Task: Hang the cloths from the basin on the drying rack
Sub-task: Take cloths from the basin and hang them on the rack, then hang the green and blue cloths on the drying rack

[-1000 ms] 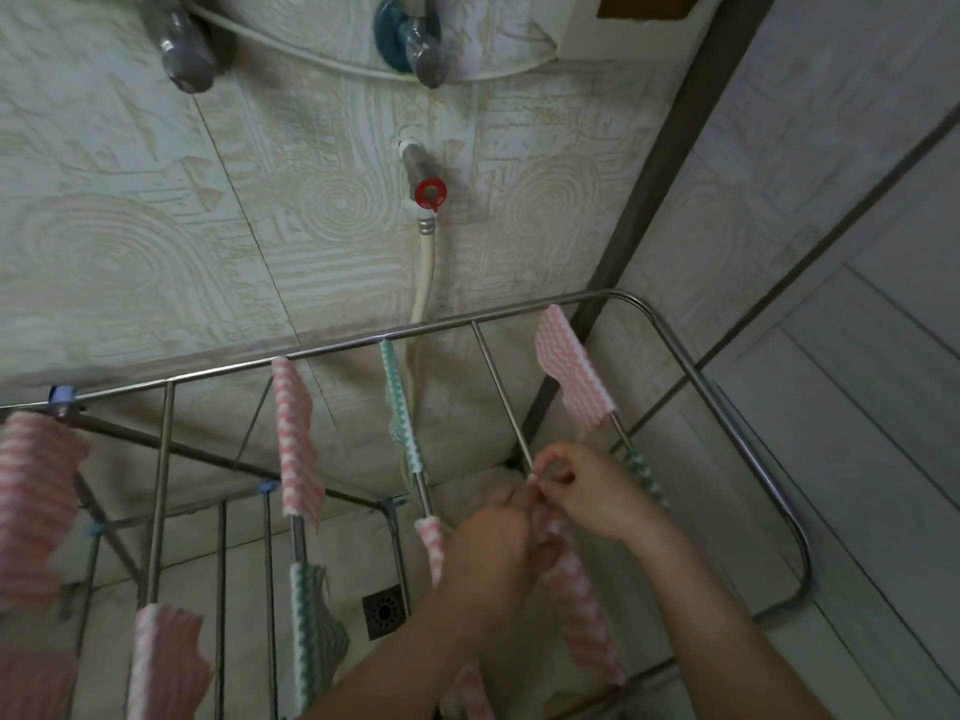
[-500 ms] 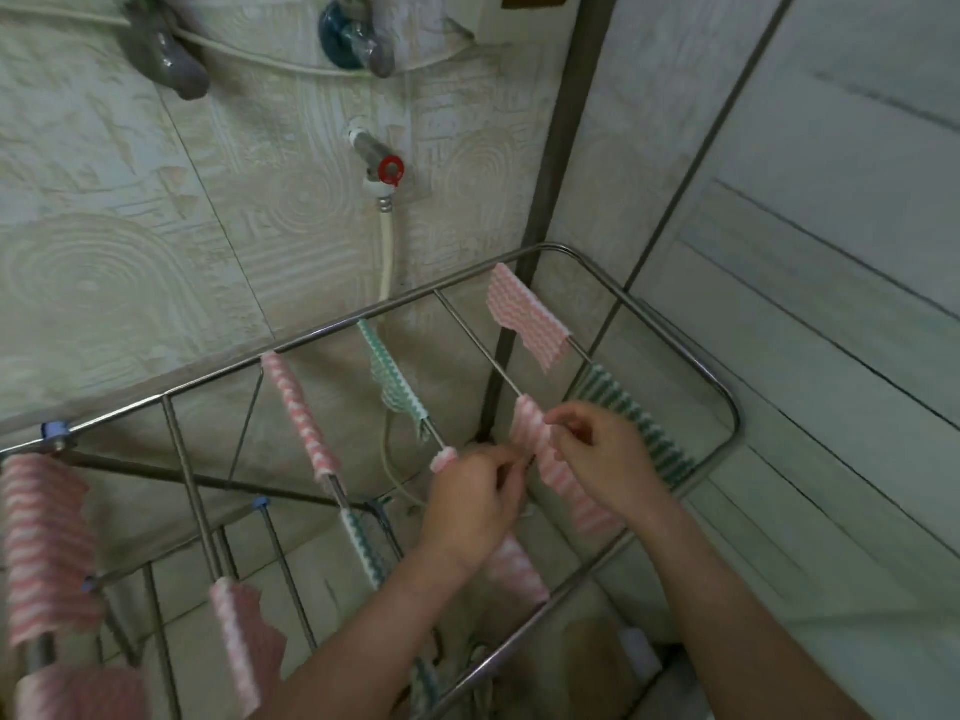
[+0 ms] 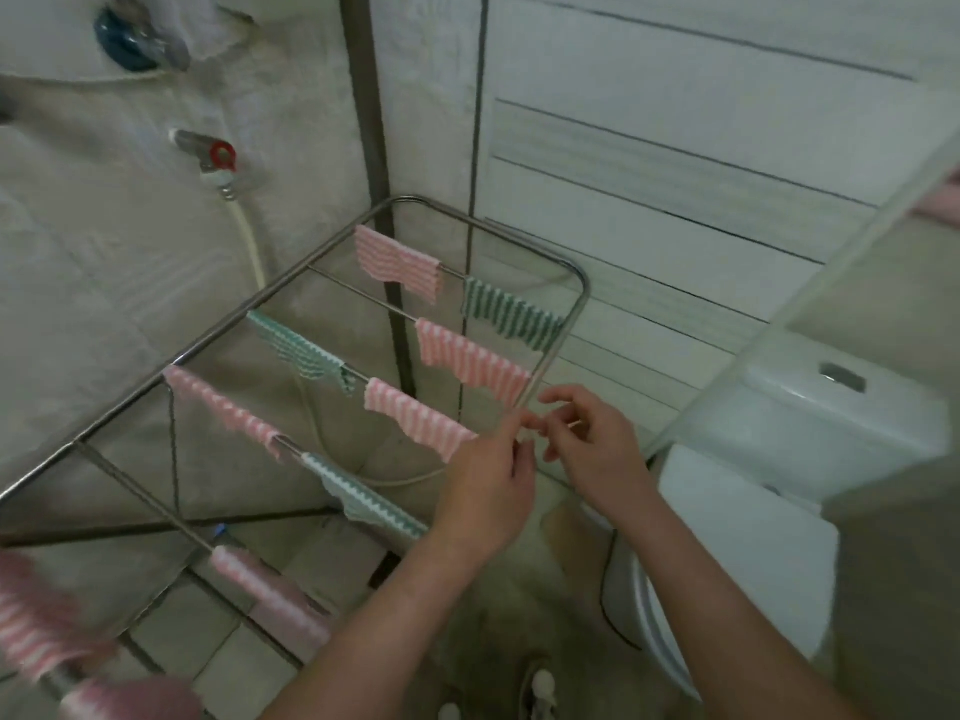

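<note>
- Blurred pink cloths (image 3: 36, 631) are hanging at the near left, on the near rails of the drying rack (image 3: 583, 304).
- A pink striped cloth (image 3: 223, 407) and a green cloth (image 3: 363, 491) are sharing one rail, left of centre.
- A second green cloth (image 3: 301, 350) and a pink cloth (image 3: 410, 418) are sitting on the next rail, farther right.
- A long pink cloth (image 3: 472, 363) is draping over the rail beyond that, with its right end by the rack's rim.
- A far pink cloth (image 3: 400, 262) and a dark green cloth (image 3: 511, 317) are filling the last rail.
- The left hand (image 3: 488, 491) is reaching for the rim beside the long pink cloth, fingers curled. It is too blurred to tell if they are pinching anything.
- The right hand (image 3: 597, 449) is hovering just right of it, fingers loosely spread and holding nothing visible.
- Step, as a judgement: the hands are finishing the hang of the long pink cloth.
- The basin is not showing, so how many cloths remain is unknown.
- Next move is probably going to the basin for another cloth and finding a bare stretch of rail.
</note>
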The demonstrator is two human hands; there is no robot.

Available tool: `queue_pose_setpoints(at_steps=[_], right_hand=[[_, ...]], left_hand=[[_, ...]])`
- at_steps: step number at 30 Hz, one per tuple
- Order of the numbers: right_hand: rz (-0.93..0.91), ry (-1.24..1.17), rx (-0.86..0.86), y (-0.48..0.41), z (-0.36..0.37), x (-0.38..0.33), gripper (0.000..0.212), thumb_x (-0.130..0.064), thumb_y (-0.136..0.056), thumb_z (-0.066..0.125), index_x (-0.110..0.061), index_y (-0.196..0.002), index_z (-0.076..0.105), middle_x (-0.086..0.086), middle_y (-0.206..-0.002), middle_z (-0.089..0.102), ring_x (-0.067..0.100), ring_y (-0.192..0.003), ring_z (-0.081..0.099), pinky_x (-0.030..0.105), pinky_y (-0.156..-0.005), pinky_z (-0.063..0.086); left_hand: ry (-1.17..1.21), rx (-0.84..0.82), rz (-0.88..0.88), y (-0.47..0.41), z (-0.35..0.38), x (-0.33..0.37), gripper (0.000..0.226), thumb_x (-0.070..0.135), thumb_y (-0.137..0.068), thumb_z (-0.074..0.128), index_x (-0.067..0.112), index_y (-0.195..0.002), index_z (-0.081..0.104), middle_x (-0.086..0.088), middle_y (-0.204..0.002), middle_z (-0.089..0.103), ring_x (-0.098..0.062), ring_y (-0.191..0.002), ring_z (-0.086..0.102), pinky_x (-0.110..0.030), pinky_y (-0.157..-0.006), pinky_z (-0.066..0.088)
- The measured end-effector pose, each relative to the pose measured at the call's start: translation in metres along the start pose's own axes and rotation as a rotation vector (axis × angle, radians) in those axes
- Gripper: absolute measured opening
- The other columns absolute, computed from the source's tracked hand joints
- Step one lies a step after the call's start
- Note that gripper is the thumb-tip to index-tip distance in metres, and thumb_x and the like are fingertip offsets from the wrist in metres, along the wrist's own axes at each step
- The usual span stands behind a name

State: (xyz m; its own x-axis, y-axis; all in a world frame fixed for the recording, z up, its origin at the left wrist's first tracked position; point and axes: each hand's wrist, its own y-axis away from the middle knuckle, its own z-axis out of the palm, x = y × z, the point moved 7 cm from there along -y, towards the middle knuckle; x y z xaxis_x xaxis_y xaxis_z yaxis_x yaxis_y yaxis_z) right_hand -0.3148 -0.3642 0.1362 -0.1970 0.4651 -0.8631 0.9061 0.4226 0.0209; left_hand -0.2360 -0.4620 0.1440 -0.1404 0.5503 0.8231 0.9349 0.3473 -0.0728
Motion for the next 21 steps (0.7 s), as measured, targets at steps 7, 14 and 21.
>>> queue_pose_setpoints(at_steps=[7, 14, 21], right_hand=[[0.193, 0.042, 0.114, 0.092, -0.079, 0.068, 0.020, -0.011, -0.088, 0.059, -0.028, -0.091, 0.067, 0.003, -0.079, 0.070, 0.015, -0.072, 0.065, 0.026, -0.072, 0.053], [0.354, 0.095, 0.234, 0.211, -0.159, 0.150, 0.017, -0.014, -0.090, 0.056, -0.024, -0.098, 0.067, 0.000, -0.080, 0.071, 0.014, -0.076, 0.065, 0.029, -0.078, 0.053], [0.569, 0.097, 0.431, 0.354, -0.220, 0.248, 0.024, -0.008, -0.089, 0.055, -0.017, -0.110, 0.063, -0.007, -0.073, 0.062, 0.007, -0.064, 0.056, 0.019, -0.063, 0.038]], left_hand=[[-0.139, -0.299, 0.236, 0.051, 0.093, 0.051, 0.036, 0.005, -0.084, 0.047, 0.024, -0.112, 0.060, 0.002, -0.092, 0.061, -0.021, -0.089, 0.057, -0.041, -0.079, 0.048], [-0.288, -0.580, 0.443, 0.136, 0.204, 0.104, 0.038, 0.009, -0.090, 0.046, 0.024, -0.123, 0.056, 0.000, -0.122, 0.059, -0.019, -0.108, 0.055, -0.028, -0.088, 0.042], [-0.401, -0.913, 0.643, 0.248, 0.328, 0.137, 0.036, 0.014, -0.090, 0.046, 0.019, -0.124, 0.054, -0.003, -0.125, 0.058, -0.021, -0.113, 0.052, -0.039, -0.093, 0.047]])
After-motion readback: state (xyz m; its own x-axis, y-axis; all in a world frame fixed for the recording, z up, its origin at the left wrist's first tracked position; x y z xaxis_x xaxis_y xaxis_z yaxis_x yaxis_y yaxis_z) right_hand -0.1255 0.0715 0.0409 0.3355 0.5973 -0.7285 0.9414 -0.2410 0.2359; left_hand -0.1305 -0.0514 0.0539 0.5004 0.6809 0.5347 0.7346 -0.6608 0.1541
